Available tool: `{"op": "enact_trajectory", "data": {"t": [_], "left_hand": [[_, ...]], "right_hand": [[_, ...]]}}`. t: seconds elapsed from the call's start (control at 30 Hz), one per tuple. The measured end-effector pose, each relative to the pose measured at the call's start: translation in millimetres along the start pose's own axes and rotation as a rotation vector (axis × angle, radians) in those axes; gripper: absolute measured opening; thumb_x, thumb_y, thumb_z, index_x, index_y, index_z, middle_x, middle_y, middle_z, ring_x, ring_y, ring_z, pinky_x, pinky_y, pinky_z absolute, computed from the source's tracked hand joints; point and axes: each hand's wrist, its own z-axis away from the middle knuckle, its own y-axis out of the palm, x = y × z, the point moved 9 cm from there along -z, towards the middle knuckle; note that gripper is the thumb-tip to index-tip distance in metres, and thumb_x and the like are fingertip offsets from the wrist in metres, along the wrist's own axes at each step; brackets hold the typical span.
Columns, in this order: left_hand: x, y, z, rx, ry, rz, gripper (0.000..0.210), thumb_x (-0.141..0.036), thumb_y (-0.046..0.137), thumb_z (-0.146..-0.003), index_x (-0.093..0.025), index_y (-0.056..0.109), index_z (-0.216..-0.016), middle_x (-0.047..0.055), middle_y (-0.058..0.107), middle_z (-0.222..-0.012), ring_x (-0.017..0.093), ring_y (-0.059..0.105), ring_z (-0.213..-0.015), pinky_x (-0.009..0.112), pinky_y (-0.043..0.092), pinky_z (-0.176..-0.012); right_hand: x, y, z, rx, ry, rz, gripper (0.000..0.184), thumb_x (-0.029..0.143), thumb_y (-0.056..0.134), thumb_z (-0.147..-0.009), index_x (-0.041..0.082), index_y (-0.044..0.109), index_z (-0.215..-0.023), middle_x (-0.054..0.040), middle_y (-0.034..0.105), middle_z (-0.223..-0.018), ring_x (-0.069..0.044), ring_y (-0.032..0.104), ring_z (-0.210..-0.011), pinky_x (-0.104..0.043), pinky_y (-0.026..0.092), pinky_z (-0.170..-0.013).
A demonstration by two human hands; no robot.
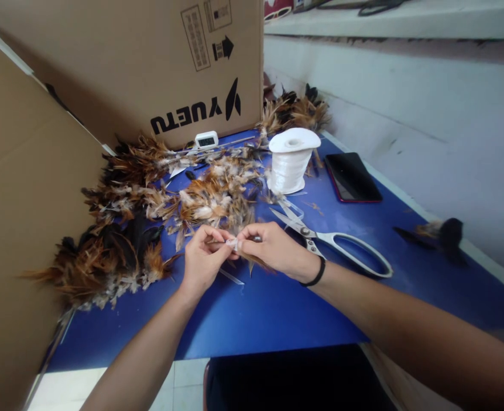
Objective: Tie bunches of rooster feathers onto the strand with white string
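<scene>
Over the blue table's front half, my left hand (204,257) and my right hand (275,248) meet fingertip to fingertip, both pinched closed. Between them is a small feather bundle (258,262) with a white ribbon-like wrap (233,244) at its base. Brown feather tips stick out under my right hand; the fingers hide most of the bundle. A thin strip of white ribbon (232,277) shows just below the hands. White-handled scissors (358,245) lie with blades apart beside my right wrist. Behind them stands a spool of white ribbon (292,165).
Loose tan and white feathers (209,200) cover the table's middle. Brown-black feather bunches (106,262) are heaped at left, by cardboard boxes (127,68). A small digital timer (206,140) is at the back. A phone (353,177) and a dark feather piece (448,234) lie right, near the wall.
</scene>
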Motion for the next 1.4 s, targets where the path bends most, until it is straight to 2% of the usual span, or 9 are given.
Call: {"op": "enact_trajectory", "data": {"t": [0.23, 0.57, 0.7, 0.83, 0.9, 1.17, 1.4], "left_hand": [[8, 3.1, -2, 0.052, -0.064, 0.074, 0.032, -0.02, 0.075, -0.066, -0.017, 0.045, -0.076, -0.001, 0.064, -0.077, 0.01, 0.064, -0.056, 0.025, 0.058, -0.053], [9, 0.9, -2, 0.018, -0.079, 0.082, 0.032, -0.022, 0.075, -0.065, -0.017, 0.046, -0.076, -0.001, 0.063, -0.076, 0.011, 0.063, -0.059, 0.026, 0.057, -0.053], [6, 2.2, -1, 0.021, -0.05, 0.061, 0.03, -0.023, 0.074, -0.067, -0.018, 0.046, -0.076, -0.002, 0.061, -0.072, 0.011, 0.063, -0.057, 0.025, 0.057, -0.052], [4, 2.3, 2, 0.007, -0.04, 0.0, 0.027, -0.025, 0.071, -0.07, -0.018, 0.046, -0.077, -0.003, 0.059, -0.07, 0.011, 0.062, -0.054, 0.025, 0.056, -0.051], [4, 1.3, 4, -0.01, -0.038, -0.036, 0.026, -0.026, 0.07, -0.072, -0.018, 0.046, -0.078, -0.004, 0.057, -0.071, 0.01, 0.061, -0.053, 0.024, 0.056, -0.05], [7, -1.9, 8, -0.041, -0.004, -0.178, 0.022, -0.026, 0.064, -0.076, -0.02, 0.044, -0.082, -0.004, 0.057, -0.073, 0.01, 0.06, -0.053, 0.023, 0.054, -0.05], [8, -3.9, 8, -0.059, -0.02, -0.173, 0.02, -0.024, 0.063, -0.076, -0.021, 0.043, -0.081, -0.005, 0.053, -0.07, 0.01, 0.059, -0.051, 0.021, 0.049, -0.045]], "right_hand": [[-3, 7, 0, 0.052, 0.015, 0.004, 0.018, 0.022, 0.052, -0.083, 0.018, 0.049, -0.066, 0.0101, 0.04, -0.037, -0.004, 0.034, -0.026, -0.015, 0.022, -0.025], [-4, 5, 0, 0.035, 0.053, -0.006, 0.017, 0.019, 0.05, -0.081, 0.018, 0.049, -0.064, 0.0097, 0.039, -0.039, -0.004, 0.031, -0.027, -0.017, 0.019, -0.027], [2, 1, 0, -0.008, -0.044, 0.119, 0.013, 0.02, 0.051, -0.079, 0.018, 0.052, -0.066, 0.0086, 0.043, -0.042, -0.004, 0.037, -0.033, -0.018, 0.027, -0.035], [15, -4, 2, -0.091, -0.272, 0.327, 0.012, 0.021, 0.054, -0.077, 0.017, 0.055, -0.066, 0.0026, 0.055, -0.061, -0.008, 0.049, -0.054, -0.021, 0.036, -0.051], [21, -4, 5, -0.128, -0.367, 0.42, 0.012, 0.018, 0.053, -0.077, 0.016, 0.055, -0.065, 0.0008, 0.055, -0.069, -0.009, 0.05, -0.062, -0.022, 0.037, -0.057], [29, 3, 15, -0.171, -0.487, 0.676, 0.006, 0.011, 0.051, -0.076, 0.017, 0.052, -0.073, -0.0008, 0.051, -0.083, -0.009, 0.047, -0.064, -0.025, 0.039, -0.063], [38, 11, 26, -0.237, -0.608, 0.875, 0.008, 0.011, 0.048, -0.078, 0.017, 0.052, -0.076, -0.0042, 0.055, -0.09, -0.013, 0.051, -0.07, -0.027, 0.041, -0.063]]}}
